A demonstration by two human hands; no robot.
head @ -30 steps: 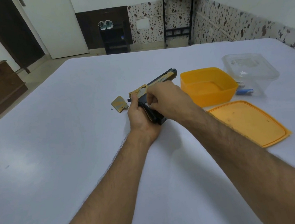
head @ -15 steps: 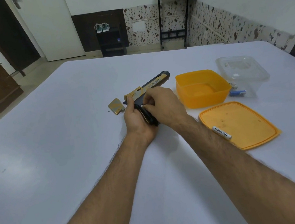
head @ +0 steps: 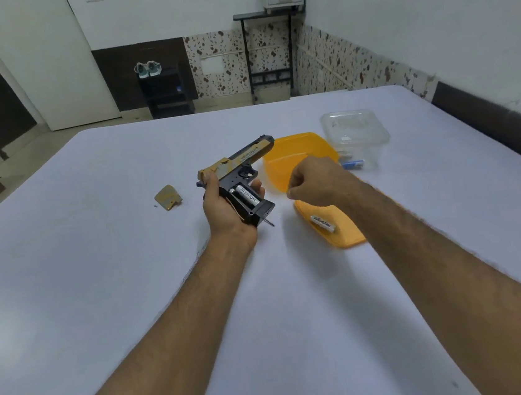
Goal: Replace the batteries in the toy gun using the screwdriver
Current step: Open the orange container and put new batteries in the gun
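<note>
One battery (head: 247,196) sits in the toy gun (head: 241,173) our left hand (head: 223,208) grips; our right hand (head: 315,180) hovers curled beside, near the orange lid (head: 349,236).

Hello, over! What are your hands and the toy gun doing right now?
Left hand grips toy gun, grip open, one battery seated. Right hand loosely closed, off the gun. Spare battery on orange lid. Nothing in the way.
</note>
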